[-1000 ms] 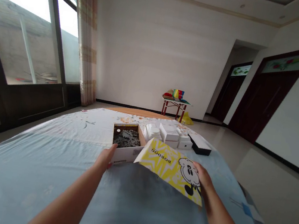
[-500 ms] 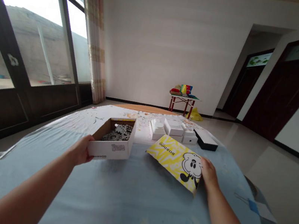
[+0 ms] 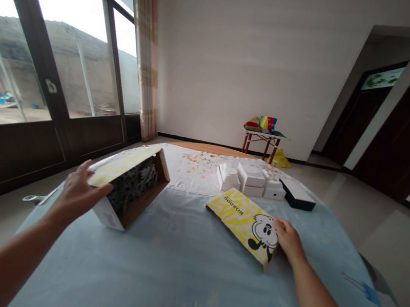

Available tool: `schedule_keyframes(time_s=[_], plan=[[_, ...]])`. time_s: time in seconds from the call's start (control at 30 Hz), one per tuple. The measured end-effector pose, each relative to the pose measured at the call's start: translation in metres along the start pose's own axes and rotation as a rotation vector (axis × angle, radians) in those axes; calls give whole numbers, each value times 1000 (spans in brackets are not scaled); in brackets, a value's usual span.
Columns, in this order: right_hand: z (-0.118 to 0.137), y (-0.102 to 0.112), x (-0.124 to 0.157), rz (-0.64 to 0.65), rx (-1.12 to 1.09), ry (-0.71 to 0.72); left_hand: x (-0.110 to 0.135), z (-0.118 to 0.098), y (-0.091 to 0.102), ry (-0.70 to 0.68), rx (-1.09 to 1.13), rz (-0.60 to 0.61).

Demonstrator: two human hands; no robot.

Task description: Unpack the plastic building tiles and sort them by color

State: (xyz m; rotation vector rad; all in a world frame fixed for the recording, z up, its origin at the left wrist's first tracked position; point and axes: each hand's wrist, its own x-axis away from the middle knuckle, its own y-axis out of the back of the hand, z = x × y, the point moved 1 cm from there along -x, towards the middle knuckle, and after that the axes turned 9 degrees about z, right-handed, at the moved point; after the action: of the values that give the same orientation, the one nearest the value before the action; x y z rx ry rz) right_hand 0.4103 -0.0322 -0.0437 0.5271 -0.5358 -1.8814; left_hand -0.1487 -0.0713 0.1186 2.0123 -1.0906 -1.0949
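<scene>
In the head view, the left hand (image 3: 77, 191) gripped an open cardboard box (image 3: 126, 163), its fingers spread over the yellow outer wall and its thumb at the rim. The tilt had just changed: half a second earlier the box's mouth faced mostly upward, whereas now it was tipped sideways, facing to the right of that hand. Grey jigsaw-like pieces (image 3: 137, 183) showed inside, right of the left thumb; turned this way, the box seemed to contain them less securely, though none showed outside it. The right hand (image 3: 288, 240) gripped the near right end of the yellow BOBDOG lid (image 3: 239, 216), which reached leftward from its fingers, printed face up and well apart from the box. Whether the lid touched the cloth-covered bench (image 3: 161, 281) could not be told. Beyond the right hand lay a black-sided box (image 3: 298, 202), with white boxes (image 3: 251, 179) farther left.
</scene>
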Motion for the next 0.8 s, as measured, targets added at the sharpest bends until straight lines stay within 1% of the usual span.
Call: schedule_keyframes(time_s=[0.03,0.1,0.2,0.3,0.37,0.47,0.57,0.63,0.7,0.8], plan=[[-1,0,0,6,-8,-4,7,-4,1,-92,-96,-29],[-3,0,-1,9,-22,-4,23,-11,-2,-228,-194,-44],[-4,0,-1,12,-29,-7,49,-19,-10,-370,-271,-45],[-2,2,1,17,-37,-12,65,-25,-16,-482,-310,-4],[-1,2,2,24,-58,-14,70,-27,-17,-504,-314,20],[1,3,4,33,-92,-17,75,-29,-15,-498,-283,47],[2,4,5,26,-89,-9,84,-31,-9,-538,-246,41],[2,4,5,28,-78,-4,90,-32,-4,-587,-228,-4],[3,4,4,36,-54,-6,94,-34,2,-615,-201,-75],[4,5,4,39,-7,-9,89,-36,13,-570,-147,-210]])
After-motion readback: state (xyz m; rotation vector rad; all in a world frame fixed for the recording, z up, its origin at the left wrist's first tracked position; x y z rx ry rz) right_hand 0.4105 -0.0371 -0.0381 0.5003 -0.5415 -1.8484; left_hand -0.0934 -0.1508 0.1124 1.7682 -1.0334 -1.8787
